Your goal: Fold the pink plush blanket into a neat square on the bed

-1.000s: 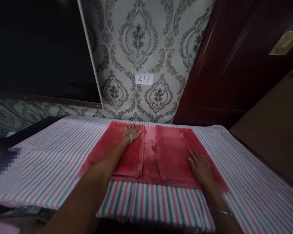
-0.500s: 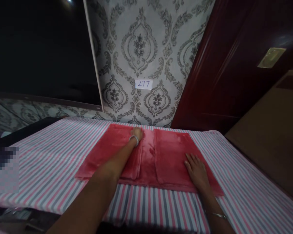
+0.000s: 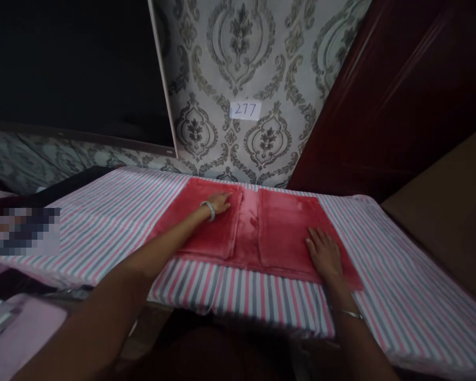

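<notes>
A red plush cloth [image 3: 280, 227] lies on the striped sheet [image 3: 103, 227], with its left and right sides folded in toward the middle. My left hand [image 3: 221, 201] reaches far forward and rests flat on the left flap near its far inner edge, fingers stretched out, a silver bangle on the wrist. On the near part of the right flap my right hand [image 3: 324, 253] lies flat with its fingers spread. Neither hand holds anything.
The table under the pink, grey and white sheet meets a patterned wall bearing a paper label "277" [image 3: 245, 110]. A dark screen [image 3: 71, 69] hangs at the left, a dark red door [image 3: 400, 90] at the right. A pink object [image 3: 19, 328] lies low on the left.
My left hand has slid along the far inner edge of the left flap. The right hand stayed flat on the right flap. The camera shifted, so the scene sits higher in view.
</notes>
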`<state>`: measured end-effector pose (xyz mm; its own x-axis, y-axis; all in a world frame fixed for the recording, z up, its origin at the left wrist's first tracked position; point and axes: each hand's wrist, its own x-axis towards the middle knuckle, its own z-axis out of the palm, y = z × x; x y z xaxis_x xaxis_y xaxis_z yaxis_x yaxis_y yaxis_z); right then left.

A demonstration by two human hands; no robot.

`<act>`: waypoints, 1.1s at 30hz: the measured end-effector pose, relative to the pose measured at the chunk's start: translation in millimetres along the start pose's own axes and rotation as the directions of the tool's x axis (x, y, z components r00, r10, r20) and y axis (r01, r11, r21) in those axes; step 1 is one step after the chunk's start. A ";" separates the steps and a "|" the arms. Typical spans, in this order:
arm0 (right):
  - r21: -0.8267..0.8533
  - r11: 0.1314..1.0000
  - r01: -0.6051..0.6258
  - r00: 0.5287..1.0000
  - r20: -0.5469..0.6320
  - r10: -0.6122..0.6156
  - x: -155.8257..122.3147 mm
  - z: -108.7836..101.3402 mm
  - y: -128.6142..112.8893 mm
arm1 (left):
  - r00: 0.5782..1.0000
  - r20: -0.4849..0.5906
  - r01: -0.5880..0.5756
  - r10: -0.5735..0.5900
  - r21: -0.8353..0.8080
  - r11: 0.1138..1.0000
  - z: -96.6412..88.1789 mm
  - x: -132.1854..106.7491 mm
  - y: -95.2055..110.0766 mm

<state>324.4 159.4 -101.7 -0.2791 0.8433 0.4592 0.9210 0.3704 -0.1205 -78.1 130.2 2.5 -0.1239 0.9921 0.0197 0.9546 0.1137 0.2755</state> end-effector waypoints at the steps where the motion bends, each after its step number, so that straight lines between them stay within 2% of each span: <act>1: 0.002 1.000 -0.012 1.000 0.009 0.012 -0.3 -1.5 -0.9 | 1.000 0.019 0.001 -0.001 0.017 1.000 3.3 -14.1 -3.2; 5: -0.004 0.998 -0.059 0.997 0.050 0.059 -0.4 -5.9 -3.1 | 0.998 0.068 -0.004 -0.001 0.078 0.997 24.3 -57.4 5.9; 9: -0.009 0.997 -0.074 0.995 0.070 0.074 -0.2 -10.0 -6.0 | 0.997 0.072 -0.021 0.011 0.140 0.990 37.3 -68.0 28.4; 12: 0.002 0.997 -0.074 0.994 0.075 0.074 -0.5 -12.1 -7.7 | 0.997 0.076 -0.020 0.010 0.140 0.990 34.9 -65.7 36.0; 16: 0.022 0.997 -0.072 0.995 0.075 0.070 1.5 -13.8 -5.0 | 0.994 0.103 -0.028 0.019 0.094 0.995 22.8 -66.7 33.6; 18: 0.030 0.996 -0.087 0.992 0.098 0.084 3.9 -16.6 -3.4 | 0.992 0.118 -0.050 0.043 0.056 0.997 16.4 -75.8 29.5; 20: 0.052 0.994 -0.100 0.990 0.108 0.094 5.0 -21.7 -6.1 | 0.994 0.084 -0.077 0.076 0.018 0.997 13.1 -93.3 24.8; 22: 0.103 0.993 -0.058 0.995 0.086 0.050 2.3 -28.0 -16.1 | 0.992 0.015 -0.124 0.124 0.001 0.992 14.5 -116.7 21.0; 24: 0.176 0.982 0.062 0.995 0.069 -0.075 -5.6 -33.2 -33.8 | 0.979 -0.043 -0.197 0.197 0.014 0.980 20.7 -140.1 19.8; 27: 0.269 0.932 0.243 0.950 0.130 -0.285 -23.7 -36.9 -65.2 | 0.962 -0.049 -0.265 0.267 0.058 0.963 34.2 -163.8 24.2; 29: 0.287 0.914 0.285 0.920 0.185 -0.345 -34.9 -37.7 -80.9 | 0.963 -0.058 -0.257 0.262 0.091 0.962 42.6 -169.7 29.5; 33: 0.274 0.919 0.284 0.911 0.221 -0.348 -44.6 -41.2 -90.9 | 0.959 -0.132 -0.233 0.249 0.127 0.964 52.7 -168.6 35.3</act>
<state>264.3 72.1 -74.9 -0.6347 0.7256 0.2660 0.6923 0.6868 -0.2215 -9.2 -30.2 -41.7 0.0833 0.9732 0.2145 0.9836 -0.1149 0.1393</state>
